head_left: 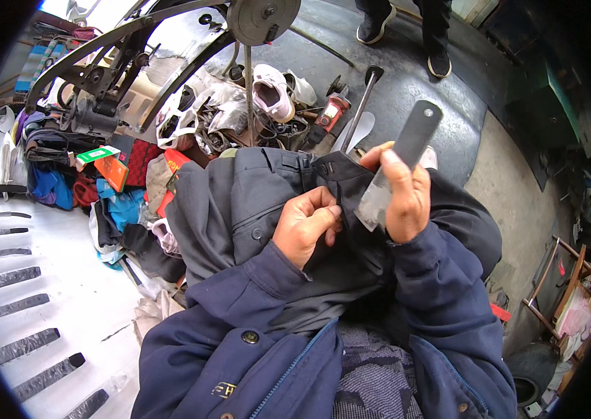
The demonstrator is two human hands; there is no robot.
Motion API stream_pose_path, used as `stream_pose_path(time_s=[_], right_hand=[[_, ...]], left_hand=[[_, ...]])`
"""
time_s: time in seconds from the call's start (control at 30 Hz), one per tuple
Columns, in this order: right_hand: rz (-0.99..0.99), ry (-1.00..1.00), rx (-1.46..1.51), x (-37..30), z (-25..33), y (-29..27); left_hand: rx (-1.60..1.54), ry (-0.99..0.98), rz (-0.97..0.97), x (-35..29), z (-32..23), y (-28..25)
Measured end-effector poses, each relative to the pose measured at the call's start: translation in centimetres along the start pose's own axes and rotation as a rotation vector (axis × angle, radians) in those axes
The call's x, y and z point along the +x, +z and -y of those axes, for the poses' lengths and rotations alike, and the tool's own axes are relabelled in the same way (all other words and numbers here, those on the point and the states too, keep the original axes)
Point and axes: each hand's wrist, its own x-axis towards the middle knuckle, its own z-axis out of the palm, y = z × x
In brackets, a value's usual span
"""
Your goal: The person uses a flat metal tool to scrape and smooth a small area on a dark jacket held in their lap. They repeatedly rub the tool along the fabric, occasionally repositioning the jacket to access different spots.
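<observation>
Navy buttoned cloth jacket [201, 349] nearest. Black cloth trousers [236, 192] across lap. Left hand [304, 225] curled, apparently pinching their fabric; right hand [409, 199] closed round flat black-and-steel blade [416, 133]. Likely seam-opening — next cut needs taut cloth, steady edge.

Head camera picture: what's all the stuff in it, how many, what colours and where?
Blade: 1, black and grey, right of middle
Garment: 1 or more, black, middle
Shoes: several, some white, top middle
Rod: 1, dark, right of shoes
Machine: 1, black and grey, top left
Cloth pile: 1, mixed colours, left
Box: 1, green and white, on the pile
Strips: many, black, far left
Tyre: 1, black, bottom right
Other person's legs: 2, black, top
Jacket: 1, navy, bottom
Left hand: 1, bare, fingers curled on garment
Right hand: 1, bare, holding blade
</observation>
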Motion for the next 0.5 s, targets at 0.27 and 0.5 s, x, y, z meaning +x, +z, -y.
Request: stream_pose_path(time_s=[0.27, 0.5], right_hand=[[-0.119, -0.048, -0.028, 0.1, 2.5, -1.5], [0.242, 0.206, 0.643, -0.3, 1.4, -3.3]], left_hand=[[-0.024, 0.029, -0.005, 0.1, 0.2, -0.3], [-0.023, 0.017, -0.006, 0.3, 0.2, -0.5]])
